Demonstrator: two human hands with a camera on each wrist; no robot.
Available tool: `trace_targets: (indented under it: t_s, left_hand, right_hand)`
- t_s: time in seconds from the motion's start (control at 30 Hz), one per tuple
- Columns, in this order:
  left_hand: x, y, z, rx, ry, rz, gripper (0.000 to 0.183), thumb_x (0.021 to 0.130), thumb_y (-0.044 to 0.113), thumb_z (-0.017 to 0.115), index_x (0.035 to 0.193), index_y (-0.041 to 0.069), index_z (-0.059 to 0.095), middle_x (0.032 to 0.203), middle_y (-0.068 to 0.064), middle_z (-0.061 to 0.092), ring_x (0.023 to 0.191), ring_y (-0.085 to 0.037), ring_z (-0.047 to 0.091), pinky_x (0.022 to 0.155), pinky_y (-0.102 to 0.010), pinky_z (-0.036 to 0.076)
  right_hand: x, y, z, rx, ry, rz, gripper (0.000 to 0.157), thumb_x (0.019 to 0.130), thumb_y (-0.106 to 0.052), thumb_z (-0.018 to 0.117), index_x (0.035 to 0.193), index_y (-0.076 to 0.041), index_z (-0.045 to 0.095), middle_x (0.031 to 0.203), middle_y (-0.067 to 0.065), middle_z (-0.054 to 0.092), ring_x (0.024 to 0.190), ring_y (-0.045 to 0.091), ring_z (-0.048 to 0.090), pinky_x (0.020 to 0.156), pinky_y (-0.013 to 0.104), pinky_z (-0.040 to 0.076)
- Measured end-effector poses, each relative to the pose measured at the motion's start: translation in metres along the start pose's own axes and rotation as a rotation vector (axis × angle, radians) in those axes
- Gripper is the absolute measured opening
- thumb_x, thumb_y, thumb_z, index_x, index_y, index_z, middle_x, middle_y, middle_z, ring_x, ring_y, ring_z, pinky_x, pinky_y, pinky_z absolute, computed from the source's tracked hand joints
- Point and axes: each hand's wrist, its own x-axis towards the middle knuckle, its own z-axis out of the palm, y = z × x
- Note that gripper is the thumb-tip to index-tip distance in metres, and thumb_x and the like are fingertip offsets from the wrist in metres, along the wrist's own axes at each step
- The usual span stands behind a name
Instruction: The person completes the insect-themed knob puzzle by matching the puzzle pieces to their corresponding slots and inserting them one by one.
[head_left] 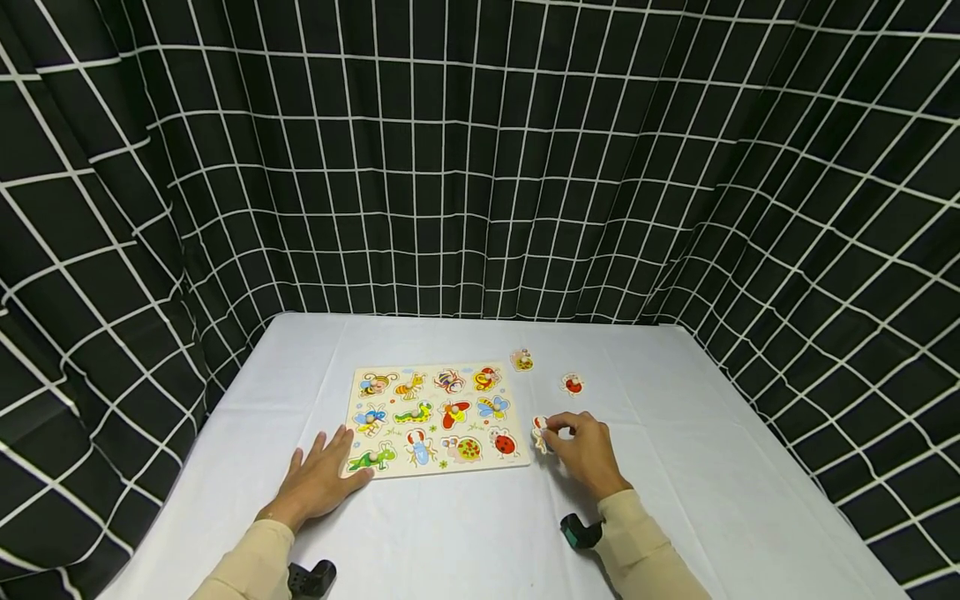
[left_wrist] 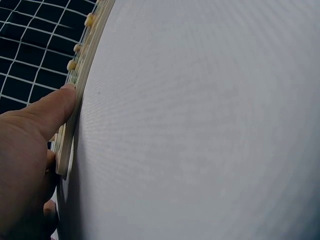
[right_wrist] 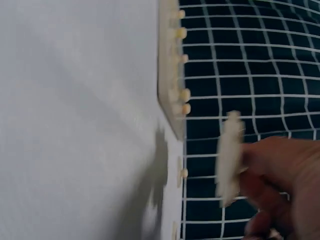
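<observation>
A wooden insect puzzle board (head_left: 465, 470), with knobbed pieces on it, lies flat on the table. My left hand (head_left: 318, 479) rests at its near left corner, fingers spread along the side and the thumb (left_wrist: 52, 107) touching the near edge. Just off the board's right edge, my right hand (head_left: 588, 454) pinches a puzzle piece (head_left: 538, 433) with red and white on its face. The right wrist view has this piece (right_wrist: 230, 160) on edge, raised above the cloth. Beyond that hand lie a loose ladybug piece (head_left: 573, 384) and a loose snail piece (head_left: 522, 360).
A white cloth (head_left: 442, 542) covers the table. Black curtains with a white grid (head_left: 450, 167) stand behind it and along both sides. Dark devices are strapped at both wrists, one by the left sleeve (head_left: 247, 562) and one by the right sleeve (head_left: 645, 542).
</observation>
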Motion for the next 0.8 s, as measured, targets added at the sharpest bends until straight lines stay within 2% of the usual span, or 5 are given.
trace_targets:
  t_s: [0.27, 0.5, 0.63, 0.73, 0.8]
  left_hand:
    - [-0.002, 0.0, 0.001, 0.002, 0.027, 0.026, 0.085, 0.091, 0.048, 0.061, 0.147, -0.007, 0.029, 0.155, -0.022, 0.021, 0.14, -0.048, 0.008, 0.108, -0.064, -0.004]
    - [0.0, -0.001, 0.001, 0.007, 0.024, 0.028, 0.084, 0.091, 0.048, 0.061, 0.148, -0.006, 0.028, 0.155, -0.021, 0.02, 0.14, -0.047, 0.007, 0.109, -0.063, -0.004]
    - [0.0, -0.002, 0.002, 0.005, 0.024, 0.028, 0.084, 0.091, 0.048, 0.061, 0.148, -0.006, 0.028, 0.155, -0.021, 0.019, 0.14, -0.047, 0.007, 0.109, -0.063, -0.005]
    - [0.001, -0.003, 0.001, 0.006, 0.026, 0.029, 0.084, 0.091, 0.048, 0.061, 0.148, -0.005, 0.028, 0.155, -0.02, 0.019, 0.14, -0.047, 0.006, 0.109, -0.063, -0.005]
    - [0.001, -0.003, 0.002, 0.006, 0.027, 0.028, 0.085, 0.091, 0.048, 0.061, 0.148, -0.005, 0.028, 0.155, -0.02, 0.019, 0.141, -0.047, 0.006, 0.109, -0.063, -0.005]
  right_hand:
    - [0.016, -0.019, -0.007, 0.045, 0.048, -0.139, 0.012, 0.075, -0.005, 0.079, 0.086, -0.008, 0.076, 0.079, -0.006, 0.07, 0.078, 0.027, 0.059, 0.07, 0.036, 0.045]
    - [0.028, -0.041, -0.012, 0.037, 0.051, -0.179, 0.012, 0.076, -0.005, 0.079, 0.088, -0.008, 0.077, 0.082, -0.005, 0.071, 0.081, 0.019, 0.06, 0.079, 0.04, 0.047]
    - [0.034, -0.052, -0.012, 0.035, 0.062, -0.211, 0.01, 0.078, -0.005, 0.078, 0.088, -0.006, 0.077, 0.081, -0.004, 0.071, 0.078, 0.018, 0.059, 0.078, 0.039, 0.047]
    - [0.038, -0.061, -0.012, 0.038, 0.074, -0.237, 0.011, 0.077, -0.006, 0.079, 0.087, -0.007, 0.077, 0.081, -0.005, 0.07, 0.077, 0.018, 0.056, 0.069, 0.036, 0.046]
    - [0.04, -0.068, -0.011, 0.051, 0.078, -0.259, 0.01, 0.077, -0.006, 0.079, 0.087, -0.007, 0.077, 0.081, -0.005, 0.071, 0.077, 0.018, 0.056, 0.069, 0.036, 0.044]
